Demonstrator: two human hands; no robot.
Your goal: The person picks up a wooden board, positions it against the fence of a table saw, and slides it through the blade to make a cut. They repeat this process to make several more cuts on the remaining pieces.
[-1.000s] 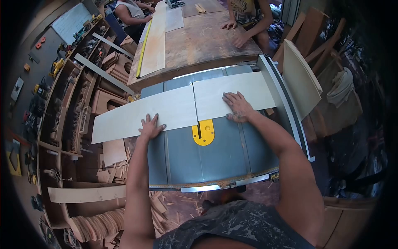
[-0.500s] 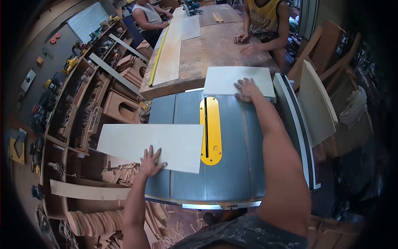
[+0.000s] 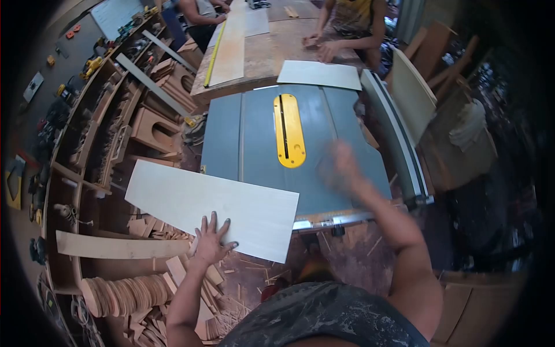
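One white board overhangs the saw table, near-left of the yellow plate; the left hand, spread open on top, grips nothing, so that overhang could tip it. A second board lies beyond the plate. Right of it, the right hand is too blurred to tell its opening; straying left, it could meet any raised blade

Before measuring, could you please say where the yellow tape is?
The yellow tape lies upper left in the head view, along the left edge of the long board on the wooden table.
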